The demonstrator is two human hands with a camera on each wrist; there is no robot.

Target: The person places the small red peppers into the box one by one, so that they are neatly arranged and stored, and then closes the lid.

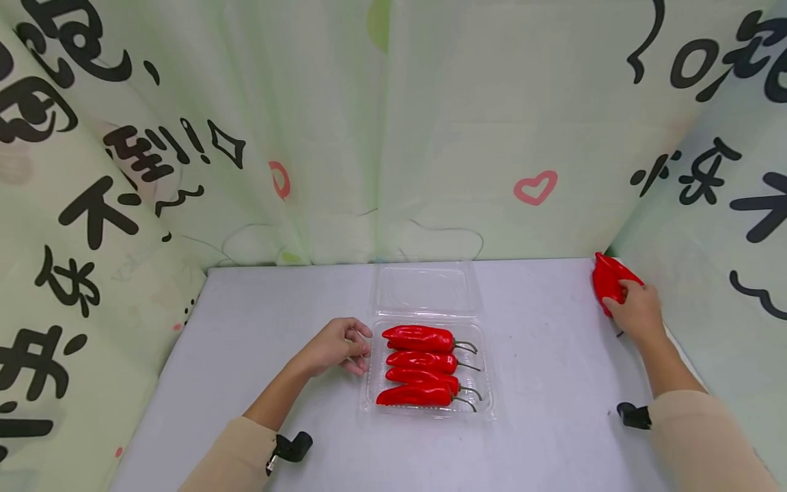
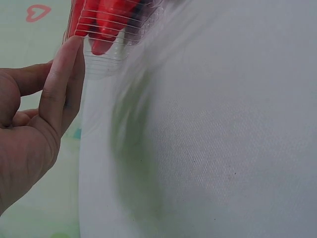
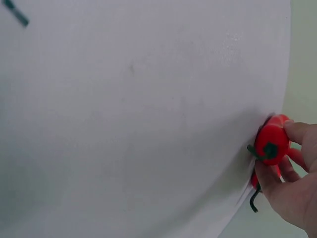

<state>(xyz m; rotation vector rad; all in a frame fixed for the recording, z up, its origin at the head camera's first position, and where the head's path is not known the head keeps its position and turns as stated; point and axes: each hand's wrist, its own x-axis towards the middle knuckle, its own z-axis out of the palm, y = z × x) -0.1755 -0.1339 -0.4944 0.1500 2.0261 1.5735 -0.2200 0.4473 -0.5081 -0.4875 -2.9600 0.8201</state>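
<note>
Beige sleeves (image 1: pixel 230 454) lie nearest; the right grip (image 1: pixel 639 316) pinches a red pepper (image 1: pixel 605 281) near the far right corner of the worktop (image 1: pixel 541 424); the left grip (image 1: pixel 335 347), fingers relaxed, touches a clear box (image 1: pixel 425 290) of peppers (image 1: pixel 418 395).

Soft, even light washes over my curtain (image 1: pixel 455 102) and table (image 1: pixel 541 410) in the head view, putting glossy highlights on the peppers (image 1: pixel 421 394) and pale glints along the clear box (image 1: pixel 427 290). Both wrist views are dimmer and greyer. In the left one, a blurred greenish band crosses the table, shadow or reflection I can't tell. In the right one, a broad, soft-edged shadow slants down from my right hand (image 3: pixel 296 196), and fine detail looks soft.
</note>
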